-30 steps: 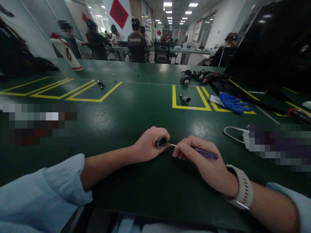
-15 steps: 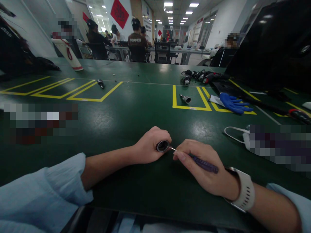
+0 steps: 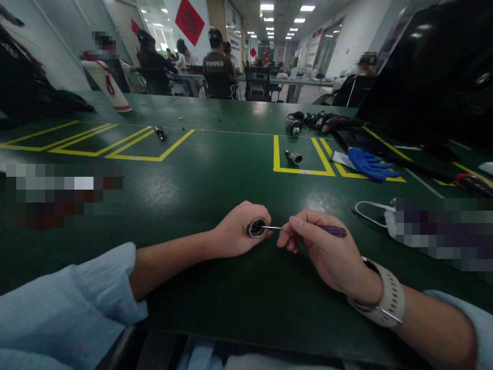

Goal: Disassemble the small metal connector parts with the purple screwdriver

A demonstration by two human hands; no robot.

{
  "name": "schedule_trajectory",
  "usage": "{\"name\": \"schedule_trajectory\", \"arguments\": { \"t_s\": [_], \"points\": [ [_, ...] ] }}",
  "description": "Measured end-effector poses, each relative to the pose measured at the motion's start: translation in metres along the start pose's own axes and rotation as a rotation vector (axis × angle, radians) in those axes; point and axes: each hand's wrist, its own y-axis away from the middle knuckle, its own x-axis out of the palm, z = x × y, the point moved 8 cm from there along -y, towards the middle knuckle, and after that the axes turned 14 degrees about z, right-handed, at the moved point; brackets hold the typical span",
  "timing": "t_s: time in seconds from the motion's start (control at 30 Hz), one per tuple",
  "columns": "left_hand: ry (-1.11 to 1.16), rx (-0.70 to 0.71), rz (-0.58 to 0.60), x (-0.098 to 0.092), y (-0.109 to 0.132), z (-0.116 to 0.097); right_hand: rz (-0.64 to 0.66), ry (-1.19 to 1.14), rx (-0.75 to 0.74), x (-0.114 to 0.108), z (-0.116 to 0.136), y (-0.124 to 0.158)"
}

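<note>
My left hand [image 3: 241,231] is wrapped round a hollow, cup-shaped metal part [image 3: 252,234], its round open end turned toward me. The fingers hide the rest of that part. My right hand [image 3: 327,246] pinches a screwdriver [image 3: 333,231] with a dark purple handle and a thin metal shaft. The shaft points left, and its tip is at the mouth of the part; whether it touches the inside I cannot tell. Both hands are just above the green table [image 3: 215,308].
A cup-shaped metal piece with a stem [image 3: 295,156] lies inside yellow tape lines. Right of it is a blue glove [image 3: 372,163]. A dark metal piece [image 3: 159,133] is at left, and several tools with cables [image 3: 319,122] are farther back. A white cord [image 3: 365,211] curves at right.
My right hand has turned and risen slightly, so the screwdriver is now nearly level, with more shaft showing and its tip farther into the part's mouth. My left hand has barely moved.
</note>
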Motion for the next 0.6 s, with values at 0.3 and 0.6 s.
{"name": "schedule_trajectory", "arguments": {
  "t_s": [0.3,0.6],
  "points": [
    [-0.069,-0.005,-0.002,0.002,0.001,0.001,0.047,0.5,-0.084,0.012,0.021,0.006],
    [0.078,-0.04,-0.113,-0.009,0.003,0.002,-0.032,-0.178,0.025,0.002,-0.006,-0.003]
  ]
}}
